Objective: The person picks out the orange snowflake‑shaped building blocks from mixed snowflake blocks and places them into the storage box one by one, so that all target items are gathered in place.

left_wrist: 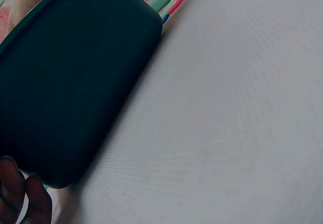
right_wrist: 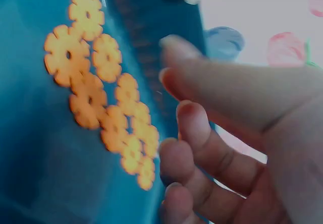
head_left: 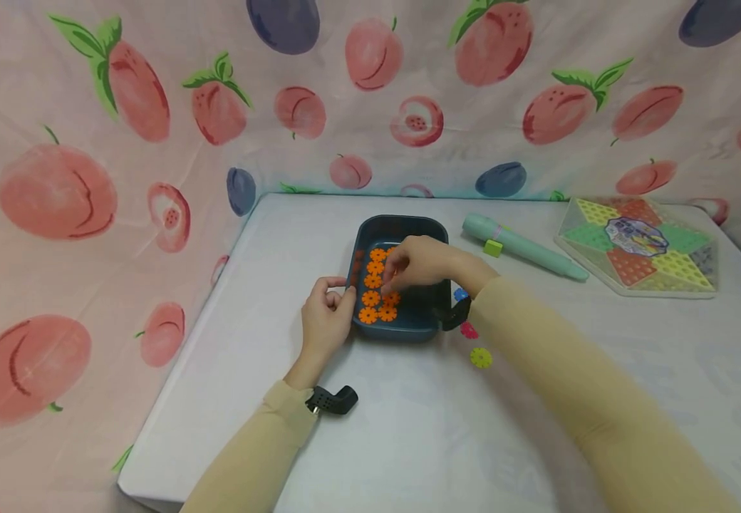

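A dark blue tray with a raised rim lies on the table. Several orange flower-shaped pieces are laid in rows along its left half, some overlapping in the right wrist view. My left hand holds the tray's left wall, its thumb at the rim; fingers show at the tray's lower corner in the left wrist view. Inside the tray, my right hand hovers over the orange pieces. Its thumb and index fingertips come close together, the other fingers loosely bent, and no piece shows between them in the right wrist view.
Right of the tray lie blue, pink and yellow flower pieces, partly beside the right sleeve. Behind them are a light green tapered stick and a small green block. A patterned clear-lidded box sits at the far right.
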`<act>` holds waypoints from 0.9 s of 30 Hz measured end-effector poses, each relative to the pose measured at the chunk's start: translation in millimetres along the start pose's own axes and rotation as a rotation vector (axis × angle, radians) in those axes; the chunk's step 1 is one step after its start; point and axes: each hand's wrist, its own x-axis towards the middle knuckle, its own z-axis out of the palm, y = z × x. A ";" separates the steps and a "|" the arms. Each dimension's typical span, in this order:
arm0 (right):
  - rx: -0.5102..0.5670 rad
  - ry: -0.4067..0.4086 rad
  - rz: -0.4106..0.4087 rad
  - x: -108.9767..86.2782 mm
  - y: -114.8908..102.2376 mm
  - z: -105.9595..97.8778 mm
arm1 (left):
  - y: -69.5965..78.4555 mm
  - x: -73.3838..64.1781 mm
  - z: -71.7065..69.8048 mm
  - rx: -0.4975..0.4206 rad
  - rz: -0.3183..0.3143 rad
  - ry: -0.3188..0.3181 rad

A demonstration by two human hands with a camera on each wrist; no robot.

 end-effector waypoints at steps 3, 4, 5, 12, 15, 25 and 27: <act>0.039 0.091 -0.008 -21.7 9.8 -4.3 | 0.4 0.4 2.3 0.004 -0.005 -0.008; 0.057 0.118 -0.004 -30.3 12.9 -5.2 | 0.4 0.7 2.8 0.004 -0.006 -0.012; 0.081 0.144 0.003 -39.3 16.4 -5.7 | 0.2 1.0 3.2 0.001 -0.007 -0.015; 0.148 0.320 0.099 -104.9 44.7 3.6 | -3.5 4.3 -1.5 -0.004 -0.020 -0.015; 0.185 0.399 0.145 -131.8 54.3 13.0 | -6.1 6.1 -4.9 0.006 -0.023 -0.015; 0.248 0.536 0.239 -189.3 68.3 44.9 | -11.6 5.2 -13.0 0.026 -0.030 -0.001; 0.255 0.550 0.262 -193.3 72.3 49.4 | -12.3 4.5 -12.9 0.027 -0.027 0.001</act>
